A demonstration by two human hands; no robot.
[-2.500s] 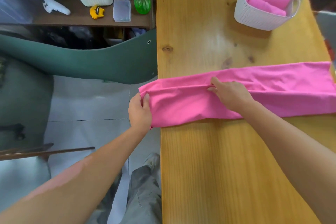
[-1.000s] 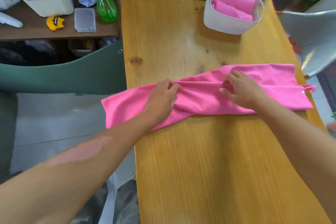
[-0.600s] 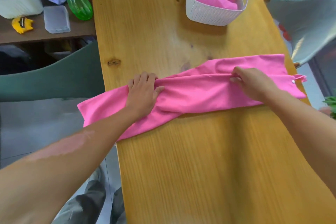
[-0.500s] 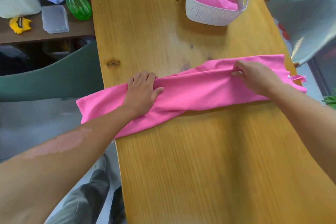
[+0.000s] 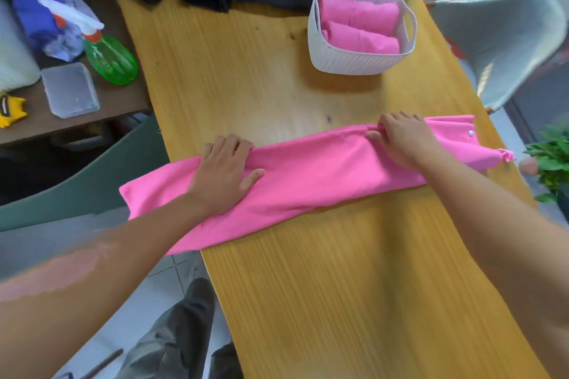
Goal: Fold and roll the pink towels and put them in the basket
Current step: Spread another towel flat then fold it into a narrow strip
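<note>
A long wooden bench [image 5: 308,286] fills the view, running from 6 o'clock up to 12 o'clock, with a lower side shelf at 9 to 10 o'clock on which a green spray bottle [image 5: 109,60] and a clear plastic box [image 5: 70,90] are set. Across the middle of the bench a pink towel [image 5: 308,169] is laid as a long folded band from 8 o'clock to 3 o'clock; its left end is draped past the bench edge and hangs unsupported. The left hand [image 5: 223,177] is pressed flat on the band near that edge, fingers straight and spread, nothing clamped in its grip. Further right, the right hand [image 5: 403,140] is placed on the far edge of the band, fingers bent down onto the cloth with the thumb tucked against it, apparently pinching the fold line. At 1 o'clock a white woven basket [image 5: 348,61] is stood, well apart from the band, with two rolled pink towels [image 5: 358,26] already inside. The cloth is judged light, soft and limp, likely to slip on the smooth wood, so it is best taken at the end corners, the layers held together while it is rolled.
</note>
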